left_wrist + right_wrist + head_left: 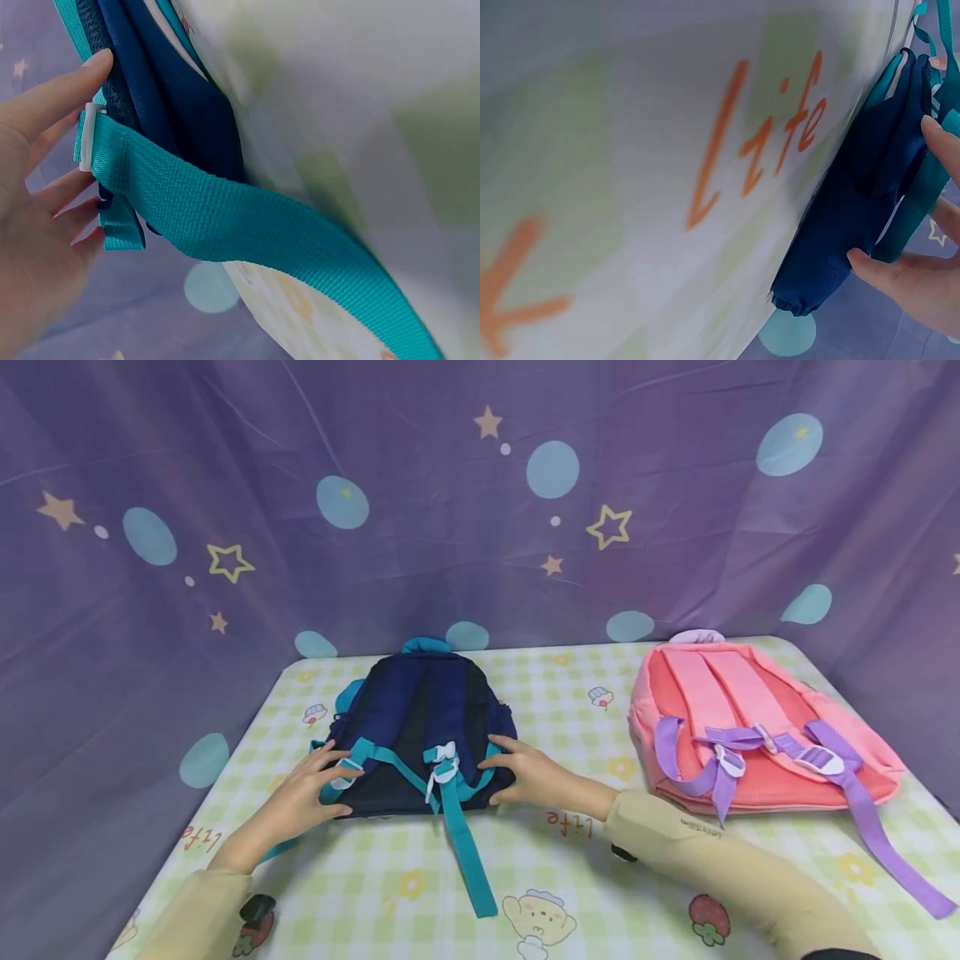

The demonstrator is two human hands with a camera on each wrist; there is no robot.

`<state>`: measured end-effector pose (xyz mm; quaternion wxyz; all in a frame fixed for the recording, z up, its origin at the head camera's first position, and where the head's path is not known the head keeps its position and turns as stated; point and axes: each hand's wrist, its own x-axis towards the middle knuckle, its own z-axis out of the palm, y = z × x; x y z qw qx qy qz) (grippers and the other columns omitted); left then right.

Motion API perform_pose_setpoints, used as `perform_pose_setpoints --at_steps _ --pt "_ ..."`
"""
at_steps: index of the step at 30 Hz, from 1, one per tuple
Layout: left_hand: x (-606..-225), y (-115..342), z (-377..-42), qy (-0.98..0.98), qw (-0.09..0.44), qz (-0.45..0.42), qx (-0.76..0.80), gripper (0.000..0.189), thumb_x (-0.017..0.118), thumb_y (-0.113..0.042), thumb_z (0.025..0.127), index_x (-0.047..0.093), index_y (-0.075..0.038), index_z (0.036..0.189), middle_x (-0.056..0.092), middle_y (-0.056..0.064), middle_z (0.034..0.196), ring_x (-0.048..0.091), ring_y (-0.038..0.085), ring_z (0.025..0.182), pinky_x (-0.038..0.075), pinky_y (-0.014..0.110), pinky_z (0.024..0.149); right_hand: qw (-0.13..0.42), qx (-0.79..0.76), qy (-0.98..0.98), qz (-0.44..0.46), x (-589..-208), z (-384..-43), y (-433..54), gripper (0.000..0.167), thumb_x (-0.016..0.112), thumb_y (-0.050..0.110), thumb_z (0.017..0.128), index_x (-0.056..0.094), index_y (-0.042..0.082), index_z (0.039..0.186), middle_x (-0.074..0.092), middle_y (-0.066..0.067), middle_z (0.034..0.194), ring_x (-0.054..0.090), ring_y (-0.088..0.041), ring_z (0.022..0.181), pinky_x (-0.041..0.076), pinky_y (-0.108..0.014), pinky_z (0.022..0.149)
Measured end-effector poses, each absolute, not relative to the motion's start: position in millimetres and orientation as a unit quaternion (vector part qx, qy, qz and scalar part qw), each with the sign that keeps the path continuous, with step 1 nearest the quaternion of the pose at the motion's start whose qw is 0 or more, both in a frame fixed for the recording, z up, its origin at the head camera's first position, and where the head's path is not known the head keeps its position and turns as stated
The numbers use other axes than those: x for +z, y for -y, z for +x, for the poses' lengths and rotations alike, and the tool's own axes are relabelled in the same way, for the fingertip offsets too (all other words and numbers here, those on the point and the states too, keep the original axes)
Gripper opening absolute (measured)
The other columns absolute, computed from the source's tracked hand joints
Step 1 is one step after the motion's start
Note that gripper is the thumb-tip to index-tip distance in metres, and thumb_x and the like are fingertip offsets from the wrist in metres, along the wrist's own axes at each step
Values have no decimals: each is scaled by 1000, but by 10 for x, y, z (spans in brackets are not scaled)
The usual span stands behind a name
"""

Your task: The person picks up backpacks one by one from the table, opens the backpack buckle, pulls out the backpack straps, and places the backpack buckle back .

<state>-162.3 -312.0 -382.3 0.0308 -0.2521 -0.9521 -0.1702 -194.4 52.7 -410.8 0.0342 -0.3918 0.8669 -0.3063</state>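
Note:
A navy backpack [390, 710] with teal straps lies back panel up on the tablecloth. My left hand [307, 785] rests at its lower left corner, beside a white strap buckle [347, 773]. In the left wrist view, the left thumb touches the bag's dark edge and the other fingers spread behind the teal strap [202, 210]. At the lower right corner is my right hand [536, 777]. Its thumb touches the navy fabric in the right wrist view, with the fingers spread about a teal strap [911, 217]. Part of each hand's fingertips is hidden.
To the right lies a pink backpack [750, 693] with purple straps [873, 835], one trailing toward the front. A loose teal strap end [468, 860] reaches forward over the checked tablecloth [360, 893]. Behind hangs a purple curtain [450, 577] with stars and dots.

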Motion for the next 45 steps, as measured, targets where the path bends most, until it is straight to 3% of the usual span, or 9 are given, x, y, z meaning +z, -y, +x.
perform_pose_setpoints --at_steps 12,21,45 --pt "-3847 3429 -1659 952 21 -225 -206 48 84 -2 70 68 0 115 47 30 134 24 57 133 35 71 94 31 -305 -865 -397 -4151 -2037 -190 47 81 19 81 66 3 123 37 -28 147 39 -40 135 44 -47 102" --pt "-3853 3669 -1648 953 -22 -182 -243 51 82 1 72 64 5 119 40 34 137 14 59 135 35 72 91 38 -302 -866 -398 -4131 -2079 84 48 81 21 81 66 4 123 39 -26 147 39 -36 136 42 -45 104" --pt "-3934 4142 -1698 931 -15 -182 -316 51 79 7 70 58 15 115 35 41 133 -3 61 137 22 81 87 33 -284 -875 -390 -4137 -2160 538 47 82 24 81 68 9 123 43 -19 146 36 -27 139 38 -32 107"
